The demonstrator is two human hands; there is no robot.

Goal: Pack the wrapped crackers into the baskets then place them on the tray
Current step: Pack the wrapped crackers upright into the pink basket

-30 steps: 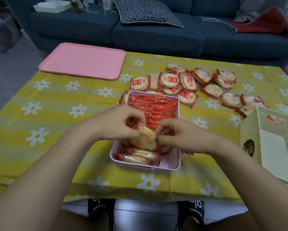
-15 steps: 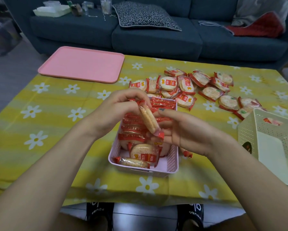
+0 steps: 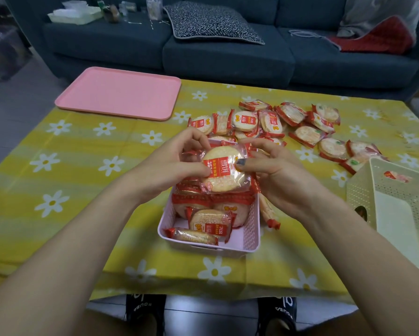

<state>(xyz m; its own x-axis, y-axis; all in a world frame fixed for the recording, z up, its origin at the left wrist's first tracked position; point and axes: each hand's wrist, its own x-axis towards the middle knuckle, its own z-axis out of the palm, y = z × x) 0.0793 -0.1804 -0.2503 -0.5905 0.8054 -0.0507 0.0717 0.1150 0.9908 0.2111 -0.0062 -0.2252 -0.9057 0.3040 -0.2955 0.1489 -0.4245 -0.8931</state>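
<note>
A wrapped cracker (image 3: pixel 224 172) is pinched between both hands above the pink basket (image 3: pixel 251 235), flat face up. The left hand (image 3: pixel 172 163) grips its left edge, thumb on top; the right hand (image 3: pixel 274 169) grips the right edge, thumb pressed on the wrapper. It is probably held flat so that it can be turned and slotted in with the packs already standing on edge in the basket. Two packs lie loose at the basket's near end, where room is left. One pack (image 3: pixel 268 209) lies just outside the right wall. The loose pile (image 3: pixel 288 127) is spread beyond the basket, within reach. A cream basket (image 3: pixel 363 197) waits at right, one pack seen through its wall. The pink tray (image 3: pixel 118 93) lies far left, bearing no basket yet.
</note>
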